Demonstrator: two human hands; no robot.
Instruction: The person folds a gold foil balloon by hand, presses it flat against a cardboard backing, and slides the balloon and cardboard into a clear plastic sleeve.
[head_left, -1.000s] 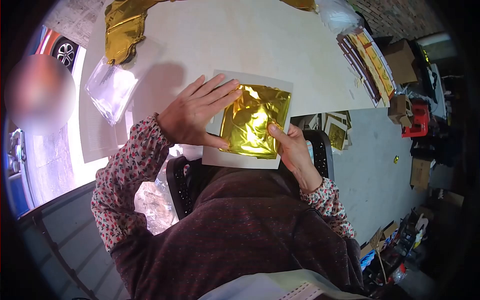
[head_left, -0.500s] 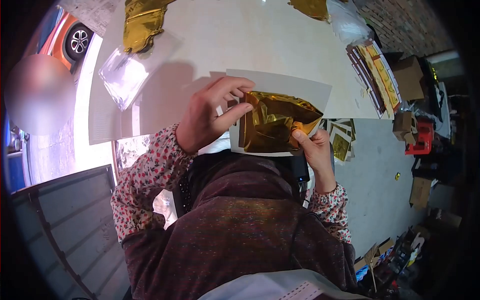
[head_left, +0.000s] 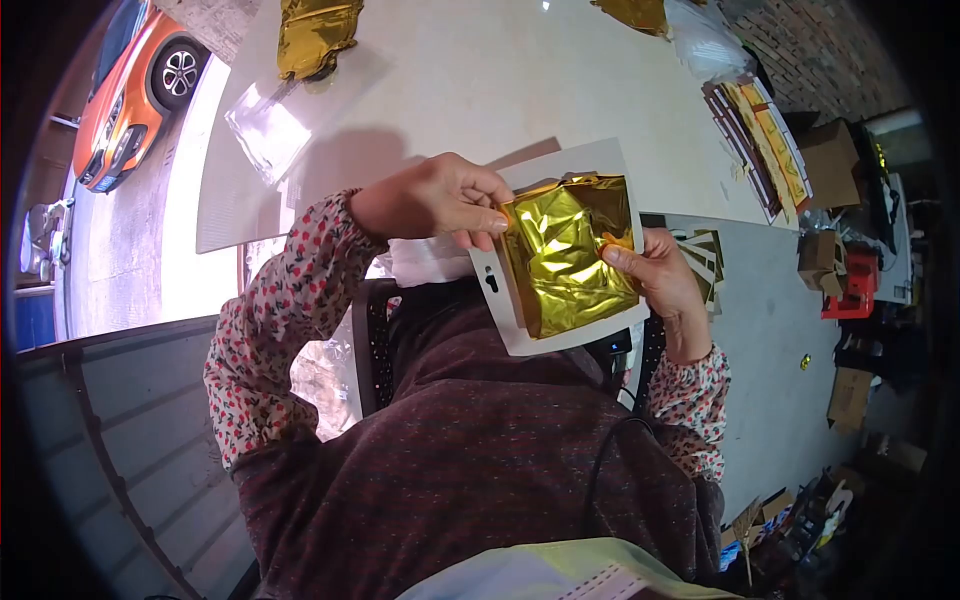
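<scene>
Small packing workshop, open to the street. Evidence: white worktable (head_left: 480,70) carrying gold foil (head_left: 315,35) and clear bags (head_left: 268,130); stacked printed cards (head_left: 760,135); cardboard boxes (head_left: 830,150) on a concrete floor (head_left: 750,350); orange car (head_left: 135,110) parked just outside.

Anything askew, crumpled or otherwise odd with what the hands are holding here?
The gold foil is creased and puckered rather than flat on the white card, which is tilted off the table. The left hand and right hand pinch its sides.
</scene>
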